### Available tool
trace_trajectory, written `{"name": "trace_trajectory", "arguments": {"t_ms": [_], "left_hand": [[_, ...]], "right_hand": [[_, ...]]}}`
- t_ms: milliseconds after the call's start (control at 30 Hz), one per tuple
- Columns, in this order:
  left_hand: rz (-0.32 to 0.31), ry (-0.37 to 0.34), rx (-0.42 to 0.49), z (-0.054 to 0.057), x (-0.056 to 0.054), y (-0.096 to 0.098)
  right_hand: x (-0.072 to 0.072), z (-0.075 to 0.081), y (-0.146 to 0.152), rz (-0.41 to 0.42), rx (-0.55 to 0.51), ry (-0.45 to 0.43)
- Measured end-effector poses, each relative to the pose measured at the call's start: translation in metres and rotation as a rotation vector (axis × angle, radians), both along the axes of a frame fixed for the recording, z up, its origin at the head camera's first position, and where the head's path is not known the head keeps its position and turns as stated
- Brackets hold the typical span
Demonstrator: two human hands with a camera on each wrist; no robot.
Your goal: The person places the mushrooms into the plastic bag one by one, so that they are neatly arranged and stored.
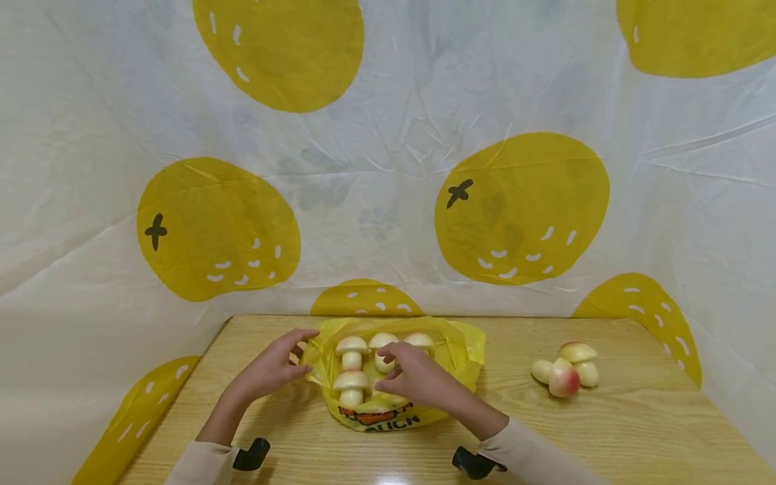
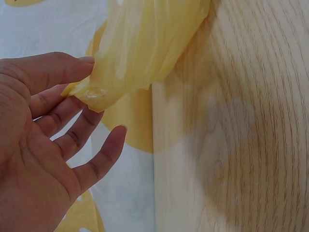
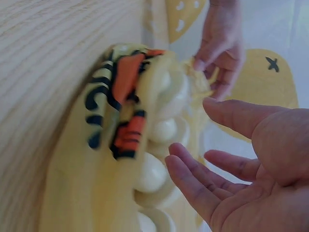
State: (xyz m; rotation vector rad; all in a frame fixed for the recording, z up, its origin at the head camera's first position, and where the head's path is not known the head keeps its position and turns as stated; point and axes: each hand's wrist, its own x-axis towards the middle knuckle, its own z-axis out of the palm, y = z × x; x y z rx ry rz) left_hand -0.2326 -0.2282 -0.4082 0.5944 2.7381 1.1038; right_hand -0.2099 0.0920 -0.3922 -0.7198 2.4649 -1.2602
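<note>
Head view, bag: a thin translucent yellow plastic bag point(image 1: 391, 417) lies mouth-up on the pale wood-grain table point(image 1: 606, 431), its walls penning in cream, red-tinged model mushrooms point(image 1: 350, 387).
Head view, loose pair: two matching mushrooms point(image 1: 564, 377) touch at the bag's three o'clock, outside it.
Left wrist view, left hand point(image 2: 43, 140): at nine o'clock, thumb and half-bent fingers lightly hold the rim, presumably keeping the mouth spread.
Right wrist view, right hand point(image 3: 256, 188): relaxed, fingers apart, grasping nothing, close beside the bagged mushrooms.
</note>
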Motion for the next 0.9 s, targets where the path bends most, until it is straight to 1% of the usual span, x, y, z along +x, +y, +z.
{"name": "trace_trajectory", "arguments": {"t_ms": [67, 267, 467, 767, 900], "left_hand": [[0.001, -0.006, 0.004, -0.001, -0.001, -0.001], [0.004, -0.011, 0.005, -0.001, -0.001, -0.001], [0.002, -0.005, 0.001, -0.001, -0.001, -0.001], [0.006, 0.014, 0.002, -0.002, -0.001, -0.002], [0.005, 0.017, 0.005, -0.002, -0.002, -0.003]], "right_hand": [[0.000, 0.005, 0.007, 0.014, 0.003, 0.026], [-0.002, 0.021, 0.029, 0.047, -0.001, 0.034], [-0.001, 0.035, 0.056, 0.044, -0.003, 0.038], [-0.004, 0.044, 0.093, 0.035, 0.004, 0.087], [-0.005, 0.049, 0.110, 0.027, 0.004, 0.096]]}}
